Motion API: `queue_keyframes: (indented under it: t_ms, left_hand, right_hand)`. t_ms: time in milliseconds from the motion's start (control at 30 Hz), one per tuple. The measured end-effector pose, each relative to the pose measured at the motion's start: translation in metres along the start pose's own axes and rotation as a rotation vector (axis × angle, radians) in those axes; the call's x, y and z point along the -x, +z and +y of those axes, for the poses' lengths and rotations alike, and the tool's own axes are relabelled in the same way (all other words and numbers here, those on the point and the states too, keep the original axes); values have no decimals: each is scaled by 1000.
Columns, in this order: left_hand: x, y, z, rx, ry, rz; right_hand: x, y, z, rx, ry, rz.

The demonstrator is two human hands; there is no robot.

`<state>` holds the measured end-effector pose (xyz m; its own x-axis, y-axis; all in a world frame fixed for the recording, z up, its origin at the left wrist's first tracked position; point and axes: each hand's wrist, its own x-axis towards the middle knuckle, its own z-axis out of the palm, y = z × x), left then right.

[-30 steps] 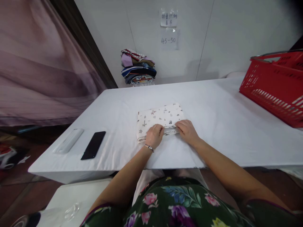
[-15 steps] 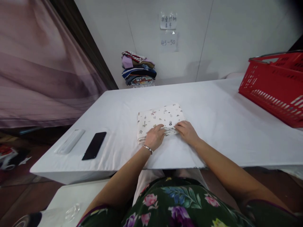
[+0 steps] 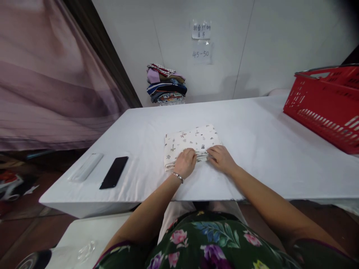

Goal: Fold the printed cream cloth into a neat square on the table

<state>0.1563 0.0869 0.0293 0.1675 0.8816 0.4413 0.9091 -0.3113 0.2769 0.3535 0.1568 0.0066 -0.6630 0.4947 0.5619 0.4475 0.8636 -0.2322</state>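
A folded white cloth (image 3: 190,138) with small printed motifs, starfish-like shapes among them, lies on the white-covered table (image 3: 252,130) in front of me. Its layered near edge faces me. My left hand (image 3: 185,163), with a bracelet at the wrist, is closed on that edge near its middle, fingers curled over the layers. To the right, my right hand (image 3: 221,157) pinches the same edge close to the near right corner. The thumbs are partly hidden. A small stretch of the folded layers shows between the hands.
A black phone (image 3: 114,172) and a pale flat case (image 3: 86,167) lie on the left. Behind the table's far edge rises a stack of folded fabrics (image 3: 166,86). A red basket (image 3: 322,108) stands at the right. Paper signs (image 3: 202,53) hang on the wall; a curtain (image 3: 56,82) hangs at left.
My left hand has shifted slightly right along the cloth's near edge, its fingers now more curled. The right hand keeps its place; the whole view has tilted a little.
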Motion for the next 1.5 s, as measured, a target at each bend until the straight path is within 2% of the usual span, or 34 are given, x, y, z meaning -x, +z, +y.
queue_keyframes:
  t_ms: [367, 567, 833, 1033, 1200, 1500]
  left_hand:
    - [-2, 6, -1, -104, -58, -10]
    - [-2, 6, -2, -159, -26, -22]
    - [6, 3, -6, -77, 78, -36]
    - [11, 1, -8, -75, 38, 6]
    - [8, 1, -7, -73, 76, -17]
    - [8, 4, -10, -79, 69, -36]
  right_hand:
    - [-4, 6, -5, 67, 89, 69]
    - [-1, 5, 0, 33, 84, 105]
    - [4, 2, 6, 16, 16, 54]
    - [5, 1, 7, 6, 5, 27]
    - [4, 0, 6, 10, 11, 44]
    - [6, -3, 7, -36, -22, -28]
